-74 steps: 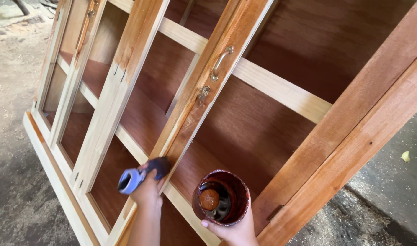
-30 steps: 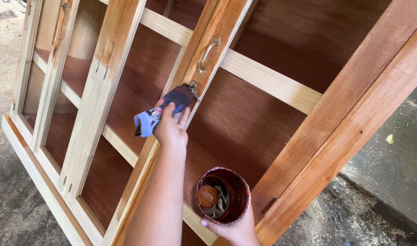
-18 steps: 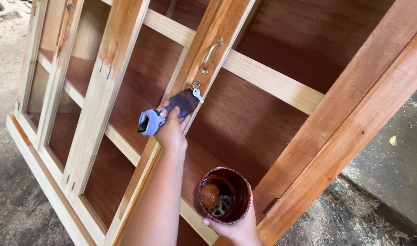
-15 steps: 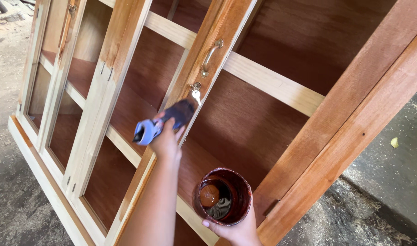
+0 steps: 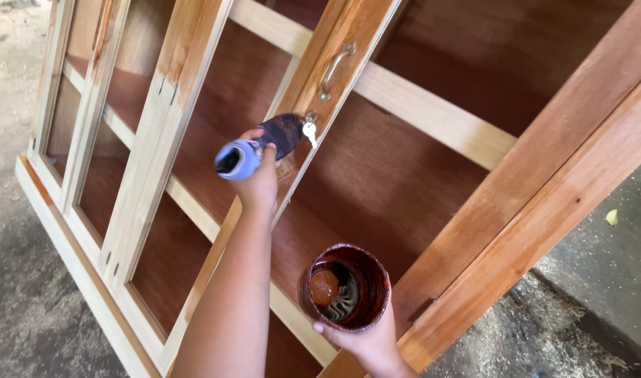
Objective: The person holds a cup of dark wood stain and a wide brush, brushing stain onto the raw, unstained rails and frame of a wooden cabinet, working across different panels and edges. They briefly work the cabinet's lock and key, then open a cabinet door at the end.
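While the left hand (image 5: 259, 183) grips a blue-handled brush (image 5: 261, 143), its stained head lies against the cabinet door's wooden stile (image 5: 313, 84), just below the brass handle (image 5: 332, 68) and beside the small key (image 5: 309, 129). Nearer, to the right, the right hand (image 5: 366, 341) is closed around the base of a stain-smeared can (image 5: 346, 285) holding dark liquid. The step in hand looks like brushing finish onto that stile; continuing would call for even strokes along the grain, steering around the metal fittings.
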A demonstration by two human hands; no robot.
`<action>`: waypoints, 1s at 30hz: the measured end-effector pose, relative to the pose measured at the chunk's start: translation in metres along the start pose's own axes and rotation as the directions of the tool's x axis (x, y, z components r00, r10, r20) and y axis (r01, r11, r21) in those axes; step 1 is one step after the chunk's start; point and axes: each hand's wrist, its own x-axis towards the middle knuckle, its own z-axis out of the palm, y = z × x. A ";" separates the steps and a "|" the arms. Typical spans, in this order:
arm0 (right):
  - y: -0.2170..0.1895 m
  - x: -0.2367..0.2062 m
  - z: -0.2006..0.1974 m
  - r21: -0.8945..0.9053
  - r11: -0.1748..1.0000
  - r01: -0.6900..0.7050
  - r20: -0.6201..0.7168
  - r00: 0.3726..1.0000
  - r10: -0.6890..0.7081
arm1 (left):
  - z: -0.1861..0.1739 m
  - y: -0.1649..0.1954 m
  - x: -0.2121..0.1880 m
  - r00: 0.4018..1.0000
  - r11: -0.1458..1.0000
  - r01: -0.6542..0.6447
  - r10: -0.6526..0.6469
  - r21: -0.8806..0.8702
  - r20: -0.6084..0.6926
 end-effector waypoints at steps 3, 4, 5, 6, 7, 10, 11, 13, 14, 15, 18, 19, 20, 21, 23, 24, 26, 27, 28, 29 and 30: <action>0.005 -0.003 0.008 0.023 0.999 -0.035 0.003 0.999 0.035 | -0.041 -0.011 -0.016 0.892 0.727 -0.441 0.422 0.526 0.165; 0.008 -0.005 0.012 0.028 0.999 -0.040 0.006 0.999 0.040 | -0.057 -0.016 -0.024 0.882 0.735 -0.464 0.437 0.495 0.177; 0.012 -0.008 0.015 0.027 0.999 -0.039 0.006 0.999 0.039 | -0.073 -0.021 -0.035 0.871 0.742 -0.485 0.453 0.463 0.188; 0.016 -0.010 0.020 0.026 0.999 -0.037 0.006 0.999 0.037 | -0.089 -0.024 -0.046 0.859 0.747 -0.509 0.471 0.429 0.199; 0.019 -0.013 0.024 0.025 0.999 -0.035 0.007 0.999 0.035 | -0.106 -0.024 -0.056 0.891 0.768 -0.453 0.416 0.453 0.185; 0.031 -0.020 0.037 -0.015 0.998 0.056 0.009 0.998 -0.056 | -0.150 -0.014 -0.085 0.937 0.792 -0.347 0.310 0.503 0.158; 0.034 -0.024 0.041 0.005 0.998 0.058 0.009 0.998 -0.058 | -0.158 -0.009 -0.092 0.955 0.802 -0.293 0.267 0.520 0.127; 0.039 -0.030 0.048 0.042 0.997 0.066 0.002 0.998 -0.067 | -0.163 0.000 -0.099 0.982 0.818 -0.186 0.177 0.544 0.068; 0.042 -0.032 0.051 0.040 0.999 0.036 -0.011 0.999 -0.036 | -0.160 0.004 -0.098 0.968 0.812 -0.248 0.226 0.528 0.108; 0.043 -0.037 0.052 0.036 0.999 0.004 -0.025 1.000 -0.003 | -0.152 0.007 -0.093 0.951 0.805 -0.308 0.271 0.507 0.147; 0.046 -0.046 0.054 0.030 0.999 0.015 -0.044 0.999 -0.014 | -0.109 0.013 -0.061 0.838 0.804 -0.535 0.467 0.259 0.281; 0.046 -0.048 0.054 0.028 0.999 0.041 -0.046 0.998 -0.040 | -0.093 0.016 -0.051 0.822 0.807 -0.550 0.477 0.216 0.311; 0.047 -0.049 0.053 0.035 0.999 0.037 -0.058 0.998 -0.035 | -0.076 0.019 -0.040 0.803 0.807 -0.565 0.490 0.171 0.339; 0.047 -0.050 0.052 0.041 0.999 0.033 -0.068 0.997 -0.031 | -0.059 0.023 -0.029 0.788 0.818 -0.566 0.500 0.105 0.358; 0.046 -0.050 0.051 0.044 0.998 0.045 -0.084 0.996 -0.041 | -0.032 0.030 -0.013 0.769 0.831 -0.554 0.490 0.045 0.410; 0.046 -0.049 0.050 0.040 0.997 0.061 -0.090 0.994 -0.057 | -0.021 0.033 -0.007 0.763 0.837 -0.545 0.469 0.052 0.444; 0.046 -0.048 0.049 0.042 0.996 0.078 -0.102 0.992 -0.074 | -0.013 0.036 -0.008 0.767 0.844 -0.527 0.423 0.098 0.483; 0.046 -0.048 0.048 0.049 0.996 0.079 -0.109 0.991 -0.073 | -0.012 0.037 -0.009 0.777 0.844 -0.518 0.397 0.138 0.488; 0.046 -0.048 0.048 0.057 0.995 0.078 -0.114 0.991 -0.072 | -0.013 0.037 -0.011 0.788 0.843 -0.507 0.370 0.179 0.492; 0.046 -0.047 0.048 0.069 0.996 0.058 -0.115 0.992 -0.050 | -0.014 0.036 -0.013 0.775 0.832 -0.524 0.375 0.185 0.508; 0.046 -0.047 0.047 0.083 0.996 0.037 -0.118 0.993 -0.028 | -0.016 0.035 -0.012 0.762 0.820 -0.539 0.379 0.191 0.525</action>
